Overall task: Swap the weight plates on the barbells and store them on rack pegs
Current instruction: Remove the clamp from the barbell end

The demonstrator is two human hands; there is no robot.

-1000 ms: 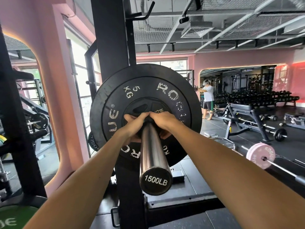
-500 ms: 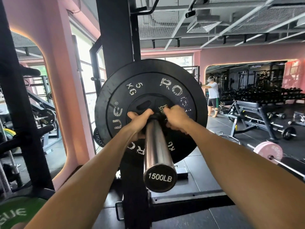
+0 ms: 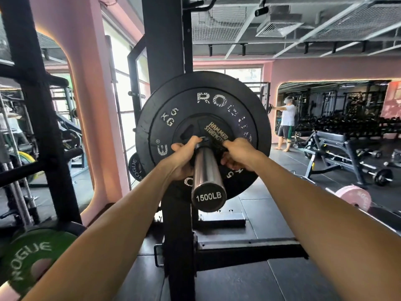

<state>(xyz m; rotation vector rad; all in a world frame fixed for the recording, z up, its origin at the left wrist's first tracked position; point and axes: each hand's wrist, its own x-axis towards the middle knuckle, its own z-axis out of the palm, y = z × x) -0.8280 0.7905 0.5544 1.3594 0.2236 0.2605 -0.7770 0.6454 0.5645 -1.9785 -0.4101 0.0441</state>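
Both hands at the hub of the small black plate, on the barbell sleeve against the 5 kg plate. Left hand and right hand fingers curl tight around its edges, gripping either side of the sleeve.

"1500LB" on barbell end cap, "ROGUE 5 KG" on black plate, "HAMMER STRENGTH" on small plate, "ROGUE" on green plate

Gym interior, daylight.
Pink walls; dark tiled floor; bright windows left; mirror far right; exposed ceiling.
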